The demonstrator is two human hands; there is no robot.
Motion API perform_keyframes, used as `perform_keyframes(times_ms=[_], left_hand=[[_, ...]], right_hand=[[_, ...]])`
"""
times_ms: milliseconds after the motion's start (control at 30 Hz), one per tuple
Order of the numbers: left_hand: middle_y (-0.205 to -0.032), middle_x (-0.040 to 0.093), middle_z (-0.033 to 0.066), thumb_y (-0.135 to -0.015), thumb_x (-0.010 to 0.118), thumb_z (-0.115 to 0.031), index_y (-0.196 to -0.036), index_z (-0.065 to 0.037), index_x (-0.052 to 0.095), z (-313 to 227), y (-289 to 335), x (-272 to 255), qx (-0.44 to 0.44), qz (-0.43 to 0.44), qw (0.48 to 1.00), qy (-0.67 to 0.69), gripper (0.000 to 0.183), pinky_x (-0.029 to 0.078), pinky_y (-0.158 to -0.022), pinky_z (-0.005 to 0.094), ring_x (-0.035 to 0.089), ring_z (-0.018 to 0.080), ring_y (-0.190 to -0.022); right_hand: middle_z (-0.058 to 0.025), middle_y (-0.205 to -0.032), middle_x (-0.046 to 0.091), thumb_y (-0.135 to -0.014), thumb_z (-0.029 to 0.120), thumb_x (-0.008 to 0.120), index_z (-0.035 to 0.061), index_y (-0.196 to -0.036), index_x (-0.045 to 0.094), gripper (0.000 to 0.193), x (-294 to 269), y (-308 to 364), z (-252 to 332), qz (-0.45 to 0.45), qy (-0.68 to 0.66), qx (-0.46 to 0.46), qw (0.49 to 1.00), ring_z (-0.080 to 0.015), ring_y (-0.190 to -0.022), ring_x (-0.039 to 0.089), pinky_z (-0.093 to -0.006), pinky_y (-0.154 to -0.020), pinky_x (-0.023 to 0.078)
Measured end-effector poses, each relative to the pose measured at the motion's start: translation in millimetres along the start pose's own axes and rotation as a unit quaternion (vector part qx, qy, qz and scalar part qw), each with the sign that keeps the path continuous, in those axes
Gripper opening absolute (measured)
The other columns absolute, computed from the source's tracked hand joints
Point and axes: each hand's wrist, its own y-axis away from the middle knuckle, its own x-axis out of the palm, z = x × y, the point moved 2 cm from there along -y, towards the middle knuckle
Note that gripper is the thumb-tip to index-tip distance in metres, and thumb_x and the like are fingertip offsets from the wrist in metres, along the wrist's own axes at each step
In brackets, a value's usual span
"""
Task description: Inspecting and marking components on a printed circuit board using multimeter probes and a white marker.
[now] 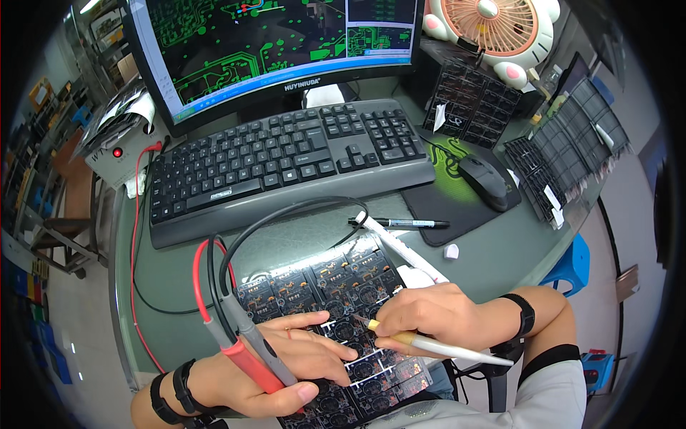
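Observation:
A dark panel of printed circuit boards [282,289] lies tilted at the desk's near edge. My left hand [304,354] rests on it, fingers stretched across the boards. Between its thumb and palm are a red test probe [249,363] and a grey test probe [263,342], their leads looping up and away. My right hand [429,314] pinches a slim craft knife [464,352] with a white handle and yellow collar. Its thin tip touches or hovers over the panel, close to my left fingers; which one, I cannot tell. A white pen-like stick [400,247] runs behind my right hand.
Beyond the panel stand a black keyboard [279,161] and a monitor [271,50] with a green circuit layout. To the right are a mouse [484,182] on its mat, a black marker [407,223], a small white cap [451,251], upright board panels [471,100] and a fan [489,25].

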Motion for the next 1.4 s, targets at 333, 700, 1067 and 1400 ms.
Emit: perform_keyframes(times_ms=[333, 700, 1067, 1400], left_hand=[[-0.107, 0.068, 0.0024, -0.091, 0.033, -0.030, -0.105, -0.008, 0.068, -1, -1, 0, 0.027, -0.020, 0.999, -0.005, 0.044, 0.021, -0.114, 0.0458, 0.058, 0.0220, -0.119], [-0.108, 0.068, 0.0023, -0.092, 0.030, -0.031, -0.106, -0.008, 0.068, -1, -1, 0, 0.028, -0.012, 0.999, -0.014, 0.046, 0.019, -0.114, 0.0429, 0.058, 0.0211, -0.119], [-0.107, 0.068, 0.0008, -0.091, 0.030, -0.032, -0.104, -0.010, 0.068, -2, -1, 1, 0.012, -0.012, 1.000, -0.008, 0.046, 0.019, -0.114, 0.0434, 0.058, 0.0199, -0.119], [-0.107, 0.068, 0.0006, -0.090, 0.032, -0.034, -0.103, -0.010, 0.068, 2, 1, 1, 0.010, -0.011, 1.000, -0.006, 0.046, 0.020, -0.114, 0.0449, 0.059, 0.0201, -0.118]], right_hand=[[-0.0033, -0.074, 0.062, -0.081, 0.011, 0.070, 0.0052, -0.091, 0.062, 0.014, -8, -3, -7, 0.039, -0.082, 0.087, 0.992, -0.0163, -0.057, 0.061, -0.0276, -0.048, 0.047], [-0.0019, -0.064, 0.059, -0.078, 0.010, 0.072, 0.0064, -0.082, 0.058, 0.016, -6, 0, -8, 0.040, -0.062, 0.102, 0.992, -0.0151, -0.050, 0.058, -0.0277, -0.044, 0.045], [-0.0016, -0.064, 0.058, -0.077, 0.010, 0.073, 0.0068, -0.082, 0.058, 0.016, -5, 0, -8, 0.045, -0.053, 0.092, 0.993, -0.0152, -0.050, 0.057, -0.0277, -0.043, 0.044], [-0.0025, -0.063, 0.058, -0.077, 0.009, 0.072, 0.0065, -0.081, 0.057, 0.016, -5, 1, -9, 0.042, -0.049, 0.098, 0.993, -0.0164, -0.050, 0.058, -0.0282, -0.044, 0.045]])
